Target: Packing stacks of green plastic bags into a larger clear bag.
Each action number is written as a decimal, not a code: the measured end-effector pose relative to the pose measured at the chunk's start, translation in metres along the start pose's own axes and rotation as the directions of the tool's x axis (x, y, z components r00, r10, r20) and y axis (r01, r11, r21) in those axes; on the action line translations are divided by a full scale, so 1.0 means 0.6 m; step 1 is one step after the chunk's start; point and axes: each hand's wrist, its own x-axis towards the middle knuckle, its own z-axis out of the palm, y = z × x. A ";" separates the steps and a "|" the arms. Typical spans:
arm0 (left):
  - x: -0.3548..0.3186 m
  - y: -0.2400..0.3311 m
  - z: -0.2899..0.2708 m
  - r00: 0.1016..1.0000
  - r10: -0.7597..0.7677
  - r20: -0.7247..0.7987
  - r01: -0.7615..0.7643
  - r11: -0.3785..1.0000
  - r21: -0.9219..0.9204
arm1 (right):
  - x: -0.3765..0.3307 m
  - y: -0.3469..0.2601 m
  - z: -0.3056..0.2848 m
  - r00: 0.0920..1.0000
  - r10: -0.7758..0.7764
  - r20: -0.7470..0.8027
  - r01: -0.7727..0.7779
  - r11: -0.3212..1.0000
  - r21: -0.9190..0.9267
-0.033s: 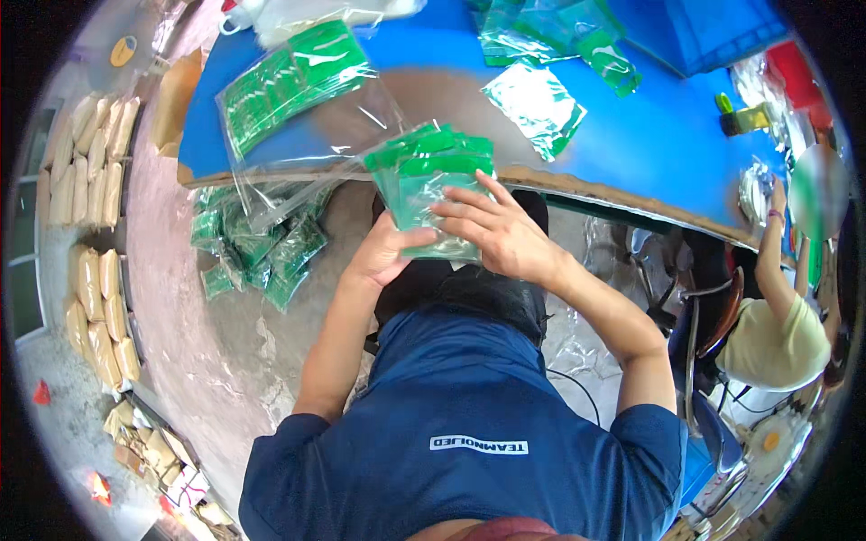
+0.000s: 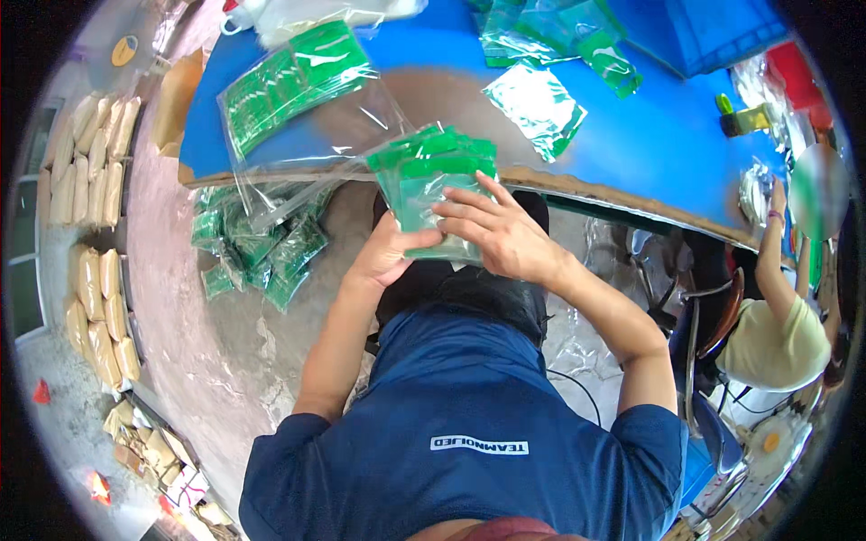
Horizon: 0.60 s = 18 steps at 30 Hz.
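A fanned stack of clear plastic bags with green tops (image 2: 431,169) is held in front of me at the near edge of the blue table. My left hand (image 2: 388,252) grips its lower left side, thumb across the front and the other fingers hidden behind. On the stack's right side lies my right hand (image 2: 505,236), fingers stretched over the front bag and slightly apart. Just beyond, a large clear bag (image 2: 365,117) with green packets (image 2: 293,81) in it reaches over the table edge. A silvery, shiny packet with green edges (image 2: 537,106) lies farther right.
More green bags (image 2: 550,27) and a blue bin (image 2: 699,32) stand at the back of the blue table (image 2: 631,135). Green packets (image 2: 262,239) are piled below the table at left. Brown packages (image 2: 90,162) line the left side. At right sits another person (image 2: 776,334).
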 end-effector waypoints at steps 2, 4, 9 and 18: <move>0.002 -0.009 -0.002 1.000 0.007 0.000 -0.007 1.000 0.018 | 0.009 0.005 -0.016 1.000 0.018 0.012 -0.019 0.996 0.089; 0.003 -0.013 0.011 0.999 -0.006 -0.041 0.008 0.998 0.061 | 0.015 0.021 -0.044 0.996 0.056 0.069 -0.059 0.997 0.046; 0.006 -0.023 -0.026 0.994 0.066 -0.085 -0.057 0.994 0.095 | 0.032 0.157 -0.031 0.660 0.552 -0.509 -0.707 0.687 -0.172; -0.030 -0.016 -0.110 0.994 0.064 -0.089 -0.091 0.936 -0.341 | 0.002 0.079 0.026 0.882 0.383 -0.273 -0.430 0.893 -0.134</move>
